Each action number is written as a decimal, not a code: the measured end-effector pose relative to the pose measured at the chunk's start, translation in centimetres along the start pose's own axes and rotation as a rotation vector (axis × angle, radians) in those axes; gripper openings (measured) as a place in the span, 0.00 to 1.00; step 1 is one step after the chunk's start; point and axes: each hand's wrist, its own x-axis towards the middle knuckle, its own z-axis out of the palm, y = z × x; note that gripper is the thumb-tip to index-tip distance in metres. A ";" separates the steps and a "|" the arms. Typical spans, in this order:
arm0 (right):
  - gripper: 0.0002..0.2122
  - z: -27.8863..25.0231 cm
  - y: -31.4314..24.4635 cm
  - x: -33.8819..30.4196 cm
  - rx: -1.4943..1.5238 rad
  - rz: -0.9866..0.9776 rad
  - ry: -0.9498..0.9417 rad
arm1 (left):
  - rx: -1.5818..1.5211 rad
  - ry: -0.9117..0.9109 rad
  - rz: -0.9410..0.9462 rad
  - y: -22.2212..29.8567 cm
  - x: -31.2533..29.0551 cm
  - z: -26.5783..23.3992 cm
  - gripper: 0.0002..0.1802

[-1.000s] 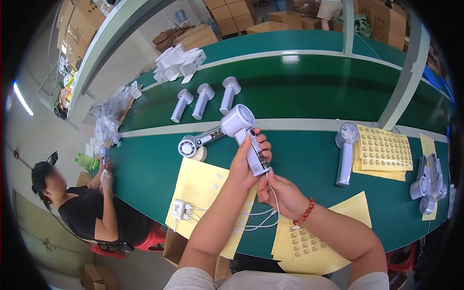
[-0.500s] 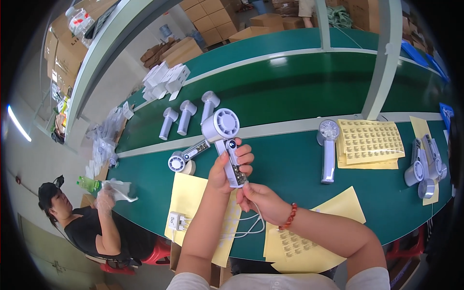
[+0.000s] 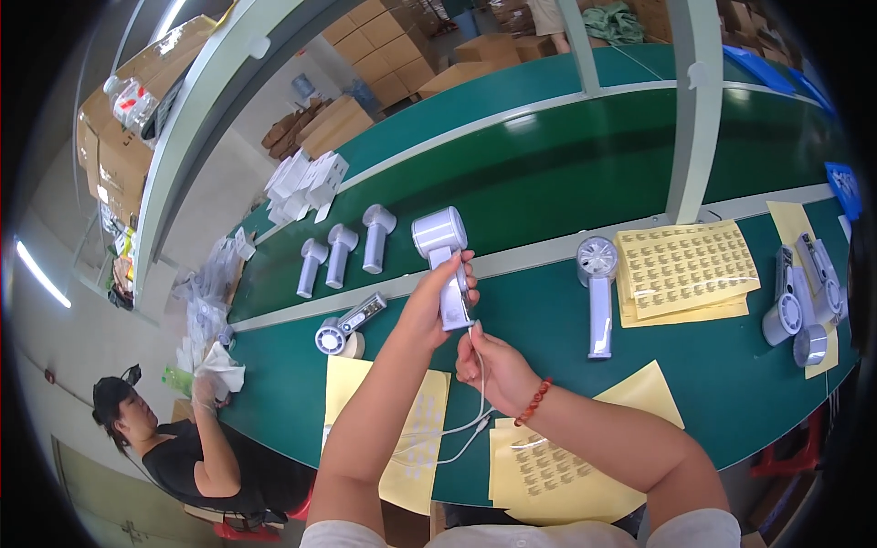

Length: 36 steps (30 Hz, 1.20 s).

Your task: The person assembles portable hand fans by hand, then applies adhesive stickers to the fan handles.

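Observation:
My left hand (image 3: 432, 306) is wrapped round the handle of a lilac handheld fan (image 3: 438, 230), its round head up and its side turned toward me. Just below the handle's bottom end, my right hand (image 3: 501, 370) pinches the end of a white charging cable (image 3: 482, 388). Whether the plug sits fully in the fan cannot be told. The cable loops down over a yellow sticker sheet (image 3: 425, 457) beneath my left forearm. Left of my hands, another fan (image 3: 363, 312), its handle uncovered, rests against a white roll (image 3: 352, 347).
Several lilac fans (image 3: 375, 239) lie on the green bench beyond. To the right are a clear-fronted fan (image 3: 598, 310), stacked sticker sheets (image 3: 685, 269) and opened fans (image 3: 783, 320). More sheets (image 3: 566, 466) lie under my right forearm. A co-worker (image 3: 196, 447) sits at the left; a post (image 3: 694, 128) stands ahead.
The fan in my left hand has turned, so its round grille and open handle front now face away. My right hand stays at its base. The view has shifted slightly.

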 end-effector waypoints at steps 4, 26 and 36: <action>0.16 -0.2 2.1 0.1 -0.100 0.080 -0.033 | 0.175 0.013 0.373 2.3 3.4 -1.5 0.20; 0.19 0.1 2.8 0.8 -0.357 0.240 -0.164 | 1.726 1.138 0.487 3.3 13.8 -8.9 0.35; 0.15 -0.1 3.5 0.7 -0.396 0.188 -0.168 | 1.871 -0.470 -0.503 -3.0 5.4 10.7 0.53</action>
